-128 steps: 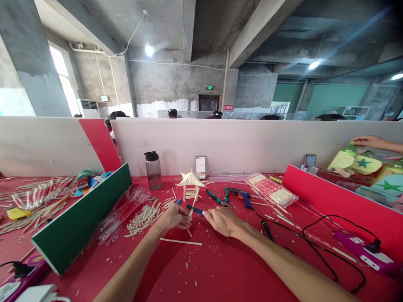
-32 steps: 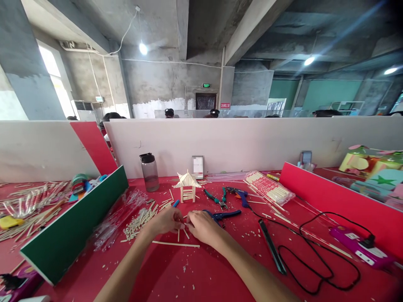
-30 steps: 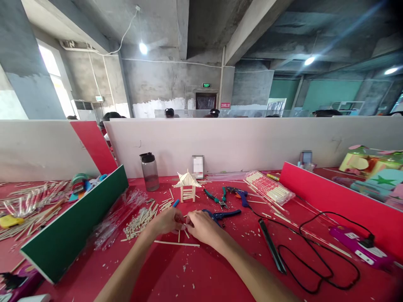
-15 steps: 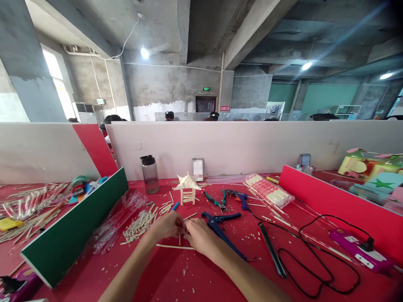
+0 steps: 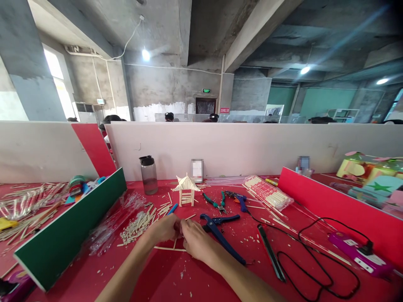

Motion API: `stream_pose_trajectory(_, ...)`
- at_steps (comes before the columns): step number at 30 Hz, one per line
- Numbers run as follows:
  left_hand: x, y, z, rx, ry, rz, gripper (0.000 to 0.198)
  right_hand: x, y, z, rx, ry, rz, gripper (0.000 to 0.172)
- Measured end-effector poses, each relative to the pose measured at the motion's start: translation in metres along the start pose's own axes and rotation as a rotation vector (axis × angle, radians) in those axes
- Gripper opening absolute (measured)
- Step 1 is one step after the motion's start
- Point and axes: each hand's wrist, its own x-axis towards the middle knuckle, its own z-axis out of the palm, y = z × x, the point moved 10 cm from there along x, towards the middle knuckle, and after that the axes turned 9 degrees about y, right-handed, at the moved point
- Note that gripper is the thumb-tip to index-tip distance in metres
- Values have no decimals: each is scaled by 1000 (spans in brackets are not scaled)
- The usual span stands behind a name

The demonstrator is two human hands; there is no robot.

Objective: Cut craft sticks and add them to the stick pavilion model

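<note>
My left hand (image 5: 166, 228) and my right hand (image 5: 195, 240) meet low over the red table, fingers bent and pinched together. Whatever lies between the fingertips is hidden. Just below them, a thin wooden stick (image 5: 170, 249) lies crosswise, and a short stick (image 5: 175, 242) runs from it up toward my hands. A blue pen-like rod (image 5: 172, 209) lies just beyond my left hand. Behind my hands stands a small pavilion (image 5: 187, 191) built of wooden sticks, with a peaked roof. To the left is a pile of short cut sticks (image 5: 138, 228).
Blue pipe cutters (image 5: 222, 237) lie right of my hands, with green-handled pliers (image 5: 217, 203) and a blue glue gun (image 5: 241, 201) behind. A utility knife (image 5: 271, 253) and a purple power strip (image 5: 359, 251) lie farther right. A bottle (image 5: 149, 176) stands at the back left.
Both hands have shifted slightly left and closer together. The short stick under them now leans a little. The rest of the table looks the same apart from a small view shift.
</note>
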Motion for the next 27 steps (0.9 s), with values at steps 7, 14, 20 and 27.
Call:
stream_pose_trajectory(7,-1,6,-5,162,58,51,14,-2,-2,-3,-44,10,-6,41)
stream_pose_trajectory(14,-2,9,-9,284,112,72,10,-3,-7,-7,-155,-64,-53,40)
stream_pose_trajectory(20,-4,13,-10,344,113,81,14,-4,-6,-12,-105,-58,-75,41)
stream_pose_trajectory(27,-9,21,-5,372,77,92,18,-3,-6,-7,-58,-46,-102,38)
